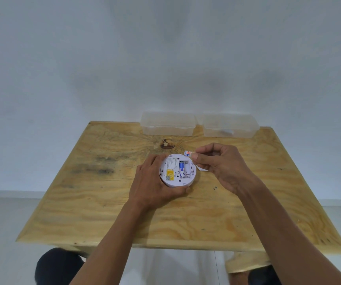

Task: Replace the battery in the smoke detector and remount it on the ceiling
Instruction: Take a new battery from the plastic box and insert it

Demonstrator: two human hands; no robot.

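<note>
A round white smoke detector (172,181) lies back side up on the wooden table (103,202). Its battery bay is uncovered, with one blue battery (181,169) seated in it and a yellow label beside. My left hand (153,186) cups the detector's left and front edge. My right hand (221,163) pinches a second battery (187,153) with a white, blue and red wrapper, held just above the detector's far right rim. A small white piece (203,169) lies under my right hand; what it is cannot be told.
Two clear plastic boxes stand at the table's far edge: the left box (168,123) and the right box (230,125), which holds something small and white. A dark knot (167,144) marks the wood behind the detector. White wall behind.
</note>
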